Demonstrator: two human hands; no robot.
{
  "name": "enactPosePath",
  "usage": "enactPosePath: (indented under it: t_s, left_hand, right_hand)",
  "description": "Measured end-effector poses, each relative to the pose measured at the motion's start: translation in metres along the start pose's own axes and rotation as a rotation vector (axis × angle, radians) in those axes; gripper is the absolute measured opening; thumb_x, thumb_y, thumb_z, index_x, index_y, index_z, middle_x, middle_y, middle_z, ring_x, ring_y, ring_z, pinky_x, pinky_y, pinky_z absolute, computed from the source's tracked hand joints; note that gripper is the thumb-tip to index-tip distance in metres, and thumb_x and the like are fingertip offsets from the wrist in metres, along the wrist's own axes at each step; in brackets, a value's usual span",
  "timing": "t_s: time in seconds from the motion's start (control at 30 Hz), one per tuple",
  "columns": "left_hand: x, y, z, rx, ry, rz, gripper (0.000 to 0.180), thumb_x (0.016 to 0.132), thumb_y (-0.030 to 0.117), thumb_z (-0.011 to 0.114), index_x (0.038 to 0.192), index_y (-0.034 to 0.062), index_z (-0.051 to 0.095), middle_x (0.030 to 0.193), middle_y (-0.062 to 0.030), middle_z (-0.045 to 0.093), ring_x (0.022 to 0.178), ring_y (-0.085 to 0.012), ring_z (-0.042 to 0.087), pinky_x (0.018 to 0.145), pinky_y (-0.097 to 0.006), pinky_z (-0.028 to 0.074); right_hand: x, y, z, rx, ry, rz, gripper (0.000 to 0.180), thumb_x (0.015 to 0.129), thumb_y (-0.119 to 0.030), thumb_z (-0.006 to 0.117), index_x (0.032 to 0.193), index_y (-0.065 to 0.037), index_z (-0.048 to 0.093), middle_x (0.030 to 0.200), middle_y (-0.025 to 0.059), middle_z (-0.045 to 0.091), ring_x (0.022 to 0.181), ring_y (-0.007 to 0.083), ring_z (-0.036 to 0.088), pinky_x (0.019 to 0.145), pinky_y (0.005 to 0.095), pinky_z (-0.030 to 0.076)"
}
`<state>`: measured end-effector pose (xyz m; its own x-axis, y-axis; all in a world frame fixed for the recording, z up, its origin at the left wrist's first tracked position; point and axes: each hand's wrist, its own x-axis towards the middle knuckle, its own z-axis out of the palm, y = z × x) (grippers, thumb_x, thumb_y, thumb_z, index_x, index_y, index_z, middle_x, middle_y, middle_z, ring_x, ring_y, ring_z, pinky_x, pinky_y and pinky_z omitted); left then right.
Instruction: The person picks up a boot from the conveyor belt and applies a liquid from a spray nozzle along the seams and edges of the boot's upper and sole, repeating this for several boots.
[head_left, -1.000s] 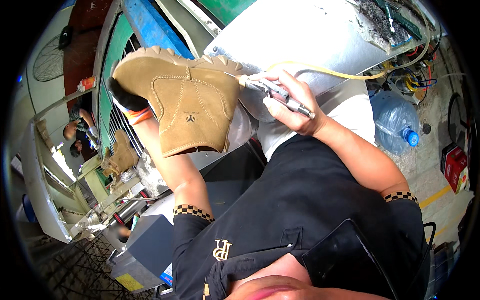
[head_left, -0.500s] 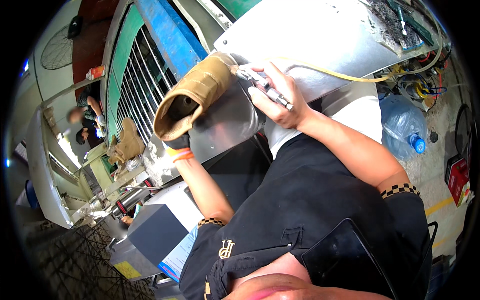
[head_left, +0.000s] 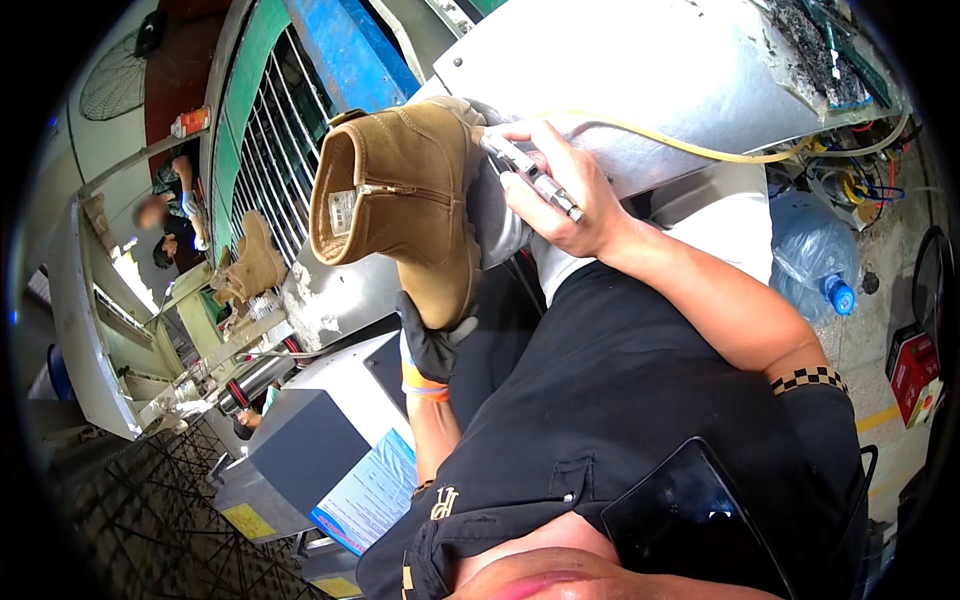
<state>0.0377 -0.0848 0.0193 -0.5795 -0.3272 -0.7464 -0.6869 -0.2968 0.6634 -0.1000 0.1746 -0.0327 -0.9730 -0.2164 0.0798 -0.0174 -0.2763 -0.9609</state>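
Note:
A tan ankle boot (head_left: pixel 415 190) with a side zip lies on its side in front of me, its shaft opening to the left and a white label inside. Its toe points down toward me. My left hand (head_left: pixel 430 340), in a black glove with an orange cuff, grips the boot by the toe. Closed in my bare right hand (head_left: pixel 565 195) is a slim silver metal hand tool (head_left: pixel 530 170), its kind unclear. The tool's tip is near the sole side of the boot; I cannot tell whether they touch.
A pale metal sheet (head_left: pixel 610 70) covers the bench, crossed by a yellow hose (head_left: pixel 690 155). Another tan boot (head_left: pixel 255 262) stands at the left by a wire rack (head_left: pixel 275 160). A large clear plastic bottle (head_left: pixel 810 250) sits at the right. A person (head_left: pixel 175 215) works far left.
The boot has been turned so that its zip side shows and its toe points toward me. My left hand has moved right and nearer; my right hand stays almost in place with the tool.

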Motion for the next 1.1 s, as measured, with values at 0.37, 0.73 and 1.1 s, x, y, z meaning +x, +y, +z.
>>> enactPosePath:
  t_s: [0.37, 0.73, 1.1]
  left_hand:
    - [-0.023, -0.018, 0.072, -0.314, -0.340, -0.072, 0.076, 0.095, 0.062, 0.042, 0.144, 0.0039, 0.036, 0.134, -0.0204, 0.052, 0.111, -0.0377, 0.062, 0.087, -0.042, 0.059]
    - [-0.019, -0.020, 0.118, -0.454, -0.532, -0.172, 0.087, 0.092, 0.069, 0.036, 0.145, -0.0009, 0.031, 0.134, -0.0302, 0.049, 0.118, -0.0431, 0.056, 0.096, -0.050, 0.052]
    - [-0.015, -0.021, 0.145, -0.329, -0.695, -0.223, 0.107, 0.080, 0.083, 0.036, 0.143, -0.0044, 0.032, 0.131, -0.0272, 0.053, 0.117, -0.0385, 0.058, 0.094, -0.049, 0.053]
  right_hand:
    - [-0.018, -0.004, 0.000, 0.021, -0.064, 0.049, 0.043, 0.084, -0.012, 0.057, 0.125, 0.000, 0.049, 0.074, 0.0049, 0.061, 0.065, 0.0083, 0.053, 0.062, 0.0258, 0.044]
    - [-0.031, -0.011, -0.032, 0.035, -0.142, 0.096, 0.034, 0.086, -0.012, 0.056, 0.119, -0.002, 0.054, 0.067, -0.0008, 0.051, 0.053, 0.0065, 0.044, 0.050, 0.0238, 0.037]
    - [-0.052, -0.083, -0.066, 0.074, -0.202, 0.550, 0.037, 0.088, -0.007, 0.055, 0.124, -0.001, 0.054, 0.062, -0.0018, 0.047, 0.046, 0.0057, 0.041, 0.043, 0.0231, 0.033]
